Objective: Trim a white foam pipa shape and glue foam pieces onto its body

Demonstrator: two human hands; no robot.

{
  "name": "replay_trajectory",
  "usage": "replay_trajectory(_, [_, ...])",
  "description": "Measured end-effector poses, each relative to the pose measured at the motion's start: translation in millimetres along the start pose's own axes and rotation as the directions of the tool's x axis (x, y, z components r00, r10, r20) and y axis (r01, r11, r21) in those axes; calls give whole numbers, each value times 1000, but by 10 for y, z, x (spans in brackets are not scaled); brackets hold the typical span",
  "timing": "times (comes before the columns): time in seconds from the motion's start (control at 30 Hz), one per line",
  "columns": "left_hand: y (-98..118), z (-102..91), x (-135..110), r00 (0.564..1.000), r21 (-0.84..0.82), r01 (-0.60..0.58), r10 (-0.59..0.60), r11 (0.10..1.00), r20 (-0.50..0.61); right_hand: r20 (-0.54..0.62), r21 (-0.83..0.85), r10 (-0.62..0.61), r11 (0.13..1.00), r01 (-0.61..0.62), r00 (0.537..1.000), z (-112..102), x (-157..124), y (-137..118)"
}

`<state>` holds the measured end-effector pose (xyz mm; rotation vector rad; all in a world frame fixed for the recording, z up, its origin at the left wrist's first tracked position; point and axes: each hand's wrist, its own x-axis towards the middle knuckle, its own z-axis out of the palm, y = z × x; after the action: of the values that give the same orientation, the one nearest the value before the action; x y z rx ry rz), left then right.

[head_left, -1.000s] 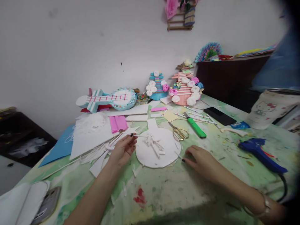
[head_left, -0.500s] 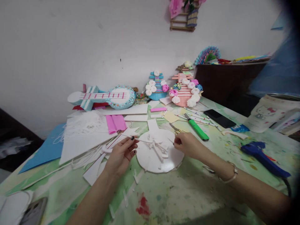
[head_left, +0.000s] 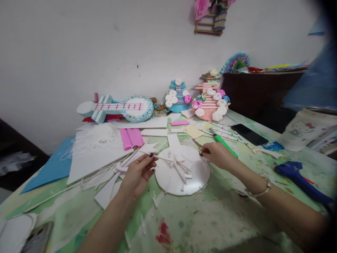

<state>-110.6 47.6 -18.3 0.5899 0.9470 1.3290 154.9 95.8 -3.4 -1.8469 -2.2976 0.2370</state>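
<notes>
My left hand (head_left: 138,173) pinches one end of a thin white foam strip (head_left: 164,159), which reaches out over a round white foam disc (head_left: 196,175). Several more short white strips lie in a heap on the disc. My right hand (head_left: 218,155) rests at the disc's far right edge with its fingers curled over the handles of the gold scissors (head_left: 196,143). Only the blades stick out to the left of the hand. A bracelet sits on my right wrist.
Beyond my right hand lie a green utility knife (head_left: 225,143), pens and a black phone (head_left: 249,134). A blue glue gun (head_left: 297,174) and a cartoon-cat cup (head_left: 302,130) stand right. White foam sheets (head_left: 94,154), pink paper (head_left: 131,137), a foam guitar (head_left: 118,108) and flower crafts are behind.
My right hand went from the table in front of the disc up to the scissors and closed over their handles. The left hand kept hold of the white strip.
</notes>
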Motion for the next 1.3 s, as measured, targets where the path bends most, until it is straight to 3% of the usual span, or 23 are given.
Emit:
replay_trajectory(0.17, [-8, 0, -3, 1000, 18, 2, -2, 1000, 16, 65, -30, 59, 998, -57, 996, 164, -221, 157])
replay_trajectory(0.3, [-21, -9, 15, 1000, 17, 3, -3, 1000, 10, 47, -10, 74, 997, -74, 996, 260, -244, 187])
replay_trajectory(0.63, [-42, -40, 56, 1000, 32, 1, 0, 999, -30, 2, 159, -73, 985, 72, 997, 8, 83, -56])
replay_trajectory(0.87, [-45, -54, 71, 1000, 24, 8, -8, 1000, -23, -21, 56, 104, 993, -103, 994, 60, 261, 260])
replay_trajectory(1.07, [-69, -71, 63, 1000, 60, -2, 2, 998, -13, 85, 20, 121, 992, -123, 989, 172, 226, 310])
replay_trajectory(1.3, [-114, -59, 77, 1000, 82, 13, -13, 997, -10, 91, -26, 153, 988, -152, 984, 218, 247, 332])
